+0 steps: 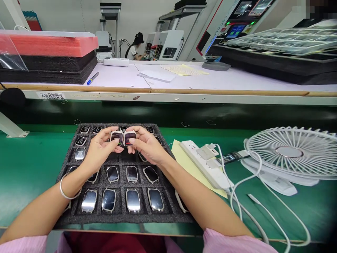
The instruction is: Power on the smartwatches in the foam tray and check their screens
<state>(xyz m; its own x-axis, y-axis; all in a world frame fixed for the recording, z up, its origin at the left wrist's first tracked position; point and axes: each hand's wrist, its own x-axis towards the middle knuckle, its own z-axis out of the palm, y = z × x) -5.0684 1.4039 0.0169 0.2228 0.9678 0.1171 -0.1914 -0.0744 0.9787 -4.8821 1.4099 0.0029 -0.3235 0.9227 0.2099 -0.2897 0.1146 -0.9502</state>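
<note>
My left hand [101, 144] grips one smartwatch body [116, 136] by its edges, the thumb on its lit screen near a green mark. Beside it, my right hand [145, 143] holds a second smartwatch body [129, 135], its thumb by a red mark on the screen. The two watches are side by side, nearly touching or touching. Both are held above a black foam tray [119, 194] with square pockets. More strapless watch bodies, such as a silver-framed one [133, 201], lie face up in the pockets; some show text on their screens. My forearms hide part of the tray.
Right of the tray, a white power strip [204, 163] with plugs and cables lies over yellow paper [181, 154]. A white fan [292, 154] lies farther right. The raised shelf [126, 79] carries foam stacks [52, 63], a pen [93, 78] and papers. A person [135, 49] sits beyond.
</note>
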